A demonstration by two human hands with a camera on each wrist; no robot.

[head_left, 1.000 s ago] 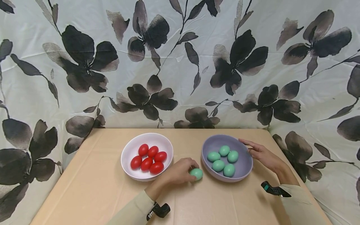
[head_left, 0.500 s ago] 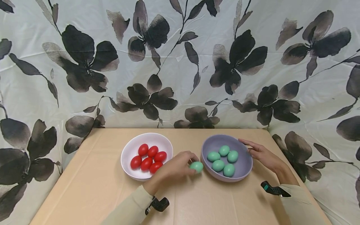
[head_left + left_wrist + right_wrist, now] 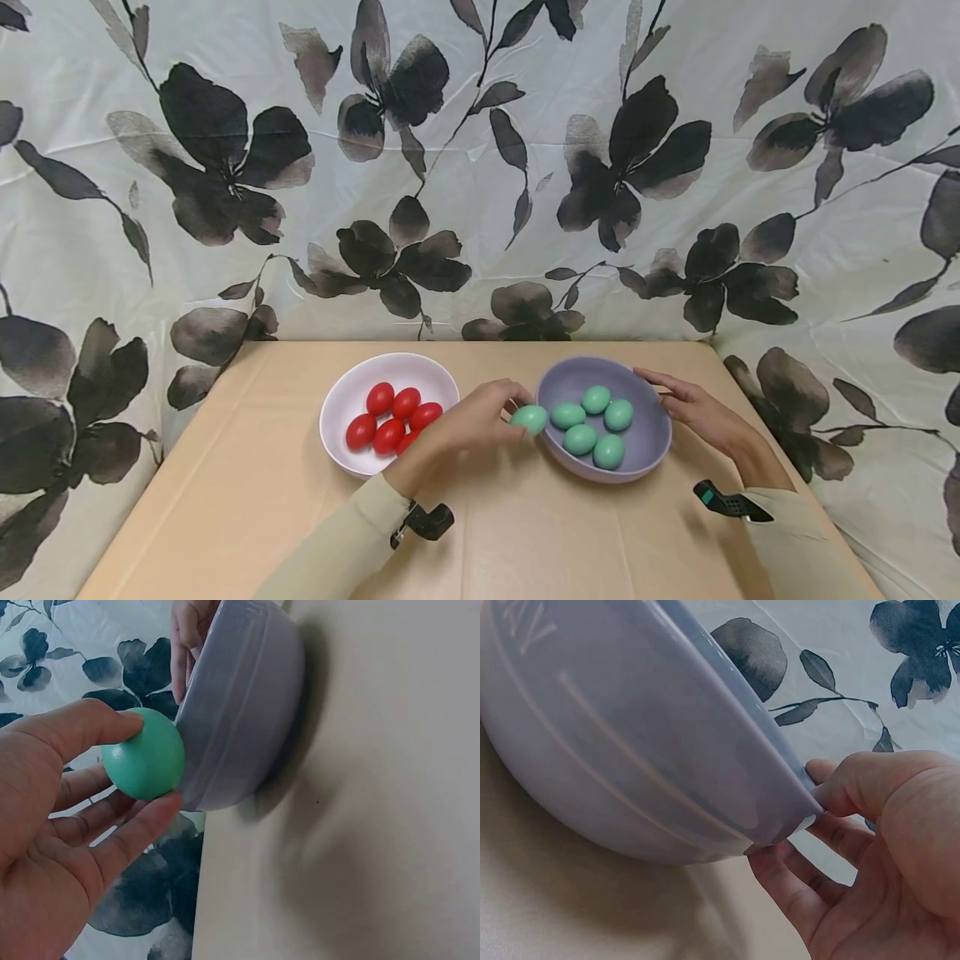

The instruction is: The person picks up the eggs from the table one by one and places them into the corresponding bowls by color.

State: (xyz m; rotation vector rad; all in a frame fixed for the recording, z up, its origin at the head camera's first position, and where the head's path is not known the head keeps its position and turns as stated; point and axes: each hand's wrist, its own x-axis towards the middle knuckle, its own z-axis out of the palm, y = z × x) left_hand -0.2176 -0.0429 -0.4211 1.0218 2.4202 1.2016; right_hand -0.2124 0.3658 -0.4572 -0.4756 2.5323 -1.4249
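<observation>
My left hand (image 3: pixel 480 419) pinches a green egg (image 3: pixel 529 419) between thumb and fingers, just off the left rim of the purple bowl (image 3: pixel 651 457). In the left wrist view the same egg (image 3: pixel 144 755) is held in the air, close beside the bowl's outer wall (image 3: pixel 247 705). Several green eggs (image 3: pixel 579 439) lie inside that bowl. On its far right side, my right hand (image 3: pixel 701 421) holds the rim. The right wrist view has thumb and fingers (image 3: pixel 791 889) at the bowl's edge (image 3: pixel 667 750).
To the left stands a white bowl (image 3: pixel 339 448) with several red eggs (image 3: pixel 389 436); my left forearm partly covers its lower right edge. Both bowls rest on a tan-covered table (image 3: pixel 247 500). A floral cloth (image 3: pixel 480 183) hangs behind the table.
My left hand has lifted the green egg off the table and carried it up and slightly right, nearer the purple bowl's rim. The right hand stays at the bowl.
</observation>
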